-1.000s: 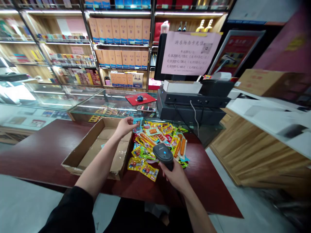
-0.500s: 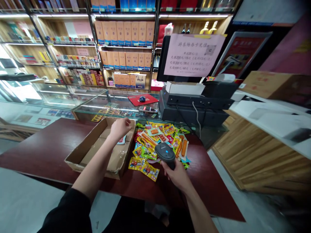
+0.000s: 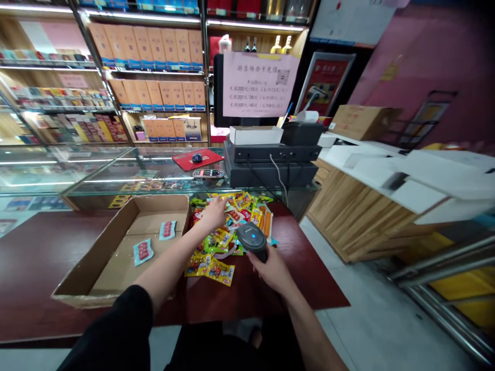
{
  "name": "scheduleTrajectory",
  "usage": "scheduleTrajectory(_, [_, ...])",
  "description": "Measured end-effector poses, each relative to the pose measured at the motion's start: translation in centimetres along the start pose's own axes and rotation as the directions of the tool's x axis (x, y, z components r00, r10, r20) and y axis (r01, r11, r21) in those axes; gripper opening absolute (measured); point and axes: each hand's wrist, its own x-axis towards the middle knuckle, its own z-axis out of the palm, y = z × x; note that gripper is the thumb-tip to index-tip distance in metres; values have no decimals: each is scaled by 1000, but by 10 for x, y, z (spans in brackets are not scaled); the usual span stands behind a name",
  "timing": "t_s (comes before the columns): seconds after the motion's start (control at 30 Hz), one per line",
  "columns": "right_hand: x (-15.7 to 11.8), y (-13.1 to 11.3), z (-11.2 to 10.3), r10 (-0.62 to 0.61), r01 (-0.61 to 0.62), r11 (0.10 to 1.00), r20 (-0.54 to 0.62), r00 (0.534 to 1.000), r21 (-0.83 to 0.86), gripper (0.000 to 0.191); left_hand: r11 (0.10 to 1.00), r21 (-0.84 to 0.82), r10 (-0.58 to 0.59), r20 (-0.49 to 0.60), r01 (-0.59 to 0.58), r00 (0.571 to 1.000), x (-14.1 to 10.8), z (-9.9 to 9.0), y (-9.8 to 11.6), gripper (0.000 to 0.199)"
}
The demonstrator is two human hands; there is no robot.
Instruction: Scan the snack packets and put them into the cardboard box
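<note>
Scanner (image 3: 252, 240) nearest, at six o'clock, gripped in the right hand (image 3: 271, 268); fingers wrapped tight round the handle, head tipped forward toward the snack packets (image 3: 216, 242), apparently so the reading window faces them. Blue light showing on top of the head.

Just beyond, at about eleven o'clock from the scanner, left hand (image 3: 215, 212) reaching across from a black sleeve (image 3: 116, 335), palm down, resting on the heap of packets. Fingers bent and close together over one packet near the far edge of the pile; whether pinching it or only touching, cannot tell. Packets lying loose and overlapping on the dark red bench (image 3: 301, 278), mostly yellow, green and orange, spread within easy reach of both hands.

At nine o'clock from the pile, touching its edge, an open cardboard box (image 3: 77, 278), flaps down, with two pale blue packets (image 3: 154, 239) lying flat inside, well apart from the heap, likely kept separate from the loose ones.

Farther off at twelve o'clock, a glass counter (image 3: 116, 178) carrying a red mat (image 3: 192, 158) and a phone (image 3: 208, 173). Beside it, at one o'clock, a black till (image 3: 270, 165) with a pink notice (image 3: 260, 85) hung on the screen's back. Beyond all, shelves (image 3: 154, 62) of orange boxes.
</note>
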Motion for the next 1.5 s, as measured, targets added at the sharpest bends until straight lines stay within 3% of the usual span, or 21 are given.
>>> scheduleTrajectory(0.13, [-2, -2, -6, -10, 9, 1000, -44, 999, -24, 36, 999, 24, -28, 65, 27, 997, -1, 19, -8, 48])
scheduleTrajectory(0.33, [1, 1, -4, 16, -17, 1000, -29, 999, -25, 32, 999, 51, -17, 69, 14, 997, -9, 16, -13, 46])
scheduleTrajectory(0.43, [3, 3, -1, 19, -19, 1000, -27, 999, -12, 33, 997, -58, -50, 26, 52, 998, -6, 9, -19, 45])
scheduleTrajectory(0.5, [5, 3, 0, 17, -17, 1000, -3, 1000, 8, 33, 967, -228, -111, 6, 110, 994, -1, 3, -25, 38])
scheduleTrajectory(0.57, [11, 0, 0, 18, -21, 998, 60, 998, 52, 31, 854, -475, -224, 33, 212, 974, 4, -6, -31, 31])
scheduleTrajectory(0.67, [30, -7, -3, 15, -33, 995, 179, 984, 99, 27, 481, -820, -308, 173, 310, 935, 10, -20, -39, 29])
scheduleTrajectory(0.77, [65, -17, -3, -100, 90, 995, 228, 969, 53, 28, 130, -930, -260, 303, 344, 917, 12, -32, -46, 34])
scheduleTrajectory(0.87, [105, -25, 3, -276, 284, 959, 257, 926, 4, 35, -16, -942, -305, 323, 334, 896, 12, -40, -53, 37])
scheduleTrajectory(0.97, [131, -30, 13, -348, 372, 928, 312, 884, -19, 37, 11, -955, -421, 265, 297, 867, 11, -45, -59, 36])
scheduleTrajectory(1.07, [138, -33, 21, -387, 411, 912, 353, 851, 9, 38, 58, -954, -468, 233, 293, 852, 7, -52, -61, 41])
scheduleTrajectory(1.27, [131, -33, 26, -337, 375, 926, 365, 868, -37, 37, 44, -982, -523, 133, 182, 842, -11, -54, -61, 40])
scheduleTrajectory(1.5, [134, -34, 19, -268, 296, 954, 313, 911, -43, 36, -24, -974, -496, 209, 227, 843, -9, -48, -63, 37])
